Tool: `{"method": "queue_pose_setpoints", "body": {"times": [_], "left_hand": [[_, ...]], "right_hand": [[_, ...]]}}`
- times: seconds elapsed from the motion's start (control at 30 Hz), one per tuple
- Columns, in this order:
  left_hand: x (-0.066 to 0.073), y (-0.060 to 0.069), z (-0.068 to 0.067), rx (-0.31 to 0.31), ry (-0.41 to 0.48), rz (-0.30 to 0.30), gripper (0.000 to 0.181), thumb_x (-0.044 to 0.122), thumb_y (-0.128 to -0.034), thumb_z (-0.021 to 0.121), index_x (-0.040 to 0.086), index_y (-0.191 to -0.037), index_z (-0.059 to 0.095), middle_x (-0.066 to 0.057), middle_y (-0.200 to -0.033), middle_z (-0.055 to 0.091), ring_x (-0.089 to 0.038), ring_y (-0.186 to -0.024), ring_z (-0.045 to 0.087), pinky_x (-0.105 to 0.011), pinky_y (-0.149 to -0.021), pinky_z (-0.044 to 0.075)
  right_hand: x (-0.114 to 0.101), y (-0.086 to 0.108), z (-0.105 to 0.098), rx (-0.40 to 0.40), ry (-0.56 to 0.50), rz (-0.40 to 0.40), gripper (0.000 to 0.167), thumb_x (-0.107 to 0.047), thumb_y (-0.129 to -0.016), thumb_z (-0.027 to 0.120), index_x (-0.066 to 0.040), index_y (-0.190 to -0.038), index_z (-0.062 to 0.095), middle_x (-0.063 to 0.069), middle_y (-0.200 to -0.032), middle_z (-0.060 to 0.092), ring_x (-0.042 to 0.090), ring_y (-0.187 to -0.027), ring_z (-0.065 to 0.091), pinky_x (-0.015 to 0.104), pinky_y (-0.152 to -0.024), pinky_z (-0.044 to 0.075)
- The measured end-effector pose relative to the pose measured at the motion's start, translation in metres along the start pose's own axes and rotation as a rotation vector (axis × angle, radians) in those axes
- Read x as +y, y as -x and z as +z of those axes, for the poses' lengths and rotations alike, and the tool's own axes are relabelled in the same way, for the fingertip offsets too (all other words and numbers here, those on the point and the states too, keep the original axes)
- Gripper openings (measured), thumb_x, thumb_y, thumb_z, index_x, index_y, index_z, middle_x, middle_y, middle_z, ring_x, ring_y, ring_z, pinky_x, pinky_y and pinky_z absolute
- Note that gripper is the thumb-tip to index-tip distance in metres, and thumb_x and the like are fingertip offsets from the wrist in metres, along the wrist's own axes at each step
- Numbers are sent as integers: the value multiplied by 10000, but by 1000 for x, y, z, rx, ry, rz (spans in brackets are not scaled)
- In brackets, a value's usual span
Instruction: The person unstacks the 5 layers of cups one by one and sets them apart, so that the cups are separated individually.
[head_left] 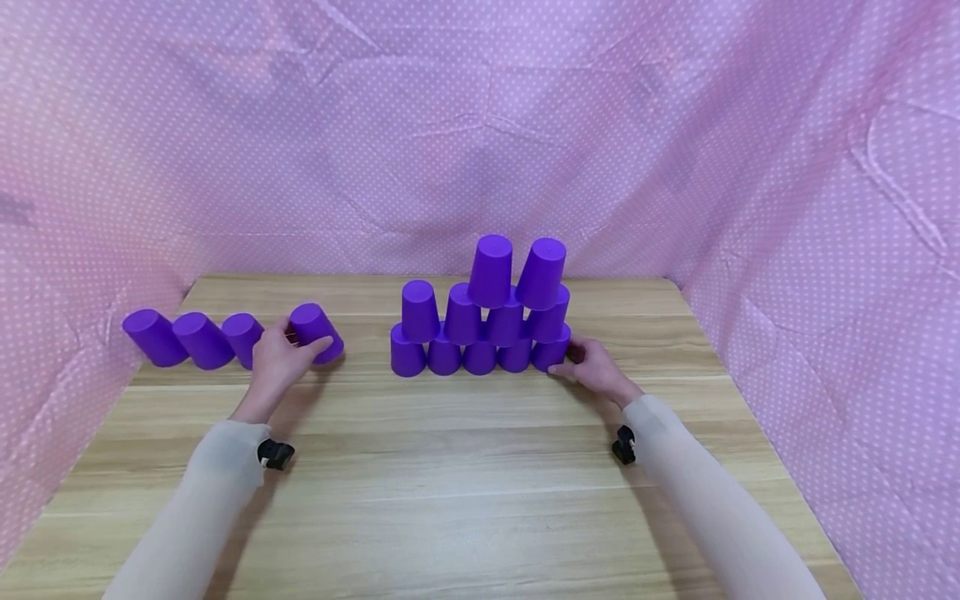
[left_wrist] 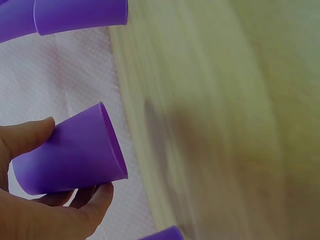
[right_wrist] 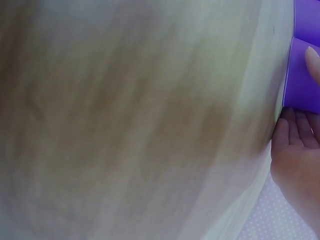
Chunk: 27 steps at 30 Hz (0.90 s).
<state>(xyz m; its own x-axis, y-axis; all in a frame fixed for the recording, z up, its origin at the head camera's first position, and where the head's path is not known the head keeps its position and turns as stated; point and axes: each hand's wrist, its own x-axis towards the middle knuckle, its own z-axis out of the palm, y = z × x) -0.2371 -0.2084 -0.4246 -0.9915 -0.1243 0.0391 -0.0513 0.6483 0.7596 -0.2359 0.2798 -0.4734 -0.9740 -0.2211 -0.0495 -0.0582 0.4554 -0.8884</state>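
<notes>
We count eleven purple cups (head_left: 471,317) stacked on the table (head_left: 480,467): five, four, two. Our left hand (head_left: 279,360) grips one cup (head_left: 317,333), beside three others (head_left: 202,340); our right hand (head_left: 597,369) holds the bottom row's right-end cup (head_left: 550,354), thumb opposite fingers.

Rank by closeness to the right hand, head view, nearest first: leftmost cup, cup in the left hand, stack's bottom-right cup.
1. Bottom-right cup of the stack, at the right hand.
2. Held cup, in the left hand, left of the stack.
3. Leftmost cup, at the far left.
</notes>
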Motion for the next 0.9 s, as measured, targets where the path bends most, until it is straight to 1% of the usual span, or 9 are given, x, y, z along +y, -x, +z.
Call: {"method": "queue_pose_setpoints", "body": {"times": [0.17, 0.27, 0.4, 0.53, 0.7, 0.9], "left_hand": [[-10, 2, -3, -26, -4, -20, 656, 274, -869, 707, -93, -1327, 415, -330, -1230, 519, -458, -1123, 498, -559, -949, 404], [-14, 2, -4, -50, 2, -35, 695, 273, -874, 705, -100, -1358, 373, -337, -1255, 498, -463, -1147, 484, -562, -958, 397], [-18, 1, -4, -76, 6, -47, 718, 227, -883, 691, -118, -1387, 312, -352, -1284, 466, -476, -1173, 462, -570, -974, 381], [-22, 1, -4, -72, 9, -65, 692, 185, -886, 673, -117, -1386, 303, -358, -1293, 451, -486, -1181, 450, -573, -983, 370], [-26, 2, -5, -63, 40, -93, 678, 166, -892, 662, -99, -1392, 288, -354, -1309, 432, -486, -1194, 436, -576, -993, 359], [-30, 2, -6, -54, 44, -90, 703, 154, -898, 655, -86, -1424, 255, -358, -1329, 410, -494, -1208, 417, -585, -1003, 339]], "right_hand": [[1, -2, -2, -17, -31, 12, 600, -21, -830, 733, 92, -1346, 448, 271, -1330, 485, 381, -1259, 430, 456, -1069, 311], [0, -2, -2, -15, -14, 27, 592, -30, -830, 736, 72, -1344, 462, 248, -1333, 494, 361, -1260, 437, 441, -1065, 322], [-2, 0, -2, -4, 27, 27, 579, -44, -829, 740, 35, -1343, 483, 213, -1329, 513, 329, -1251, 456, 420, -1054, 345], [-2, 0, -2, 1, 29, 29, 581, -55, -826, 746, 29, -1341, 489, 207, -1328, 516, 324, -1250, 458, 419, -1054, 345], [-1, 0, -2, 0, 21, 32, 591, -55, -822, 749, 25, -1345, 485, 204, -1329, 516, 320, -1251, 459, 413, -1053, 348], [1, 0, -2, -6, 25, 33, 595, -64, -825, 749, 18, -1351, 484, 201, -1334, 513, 324, -1253, 456, 423, -1053, 346]]}}
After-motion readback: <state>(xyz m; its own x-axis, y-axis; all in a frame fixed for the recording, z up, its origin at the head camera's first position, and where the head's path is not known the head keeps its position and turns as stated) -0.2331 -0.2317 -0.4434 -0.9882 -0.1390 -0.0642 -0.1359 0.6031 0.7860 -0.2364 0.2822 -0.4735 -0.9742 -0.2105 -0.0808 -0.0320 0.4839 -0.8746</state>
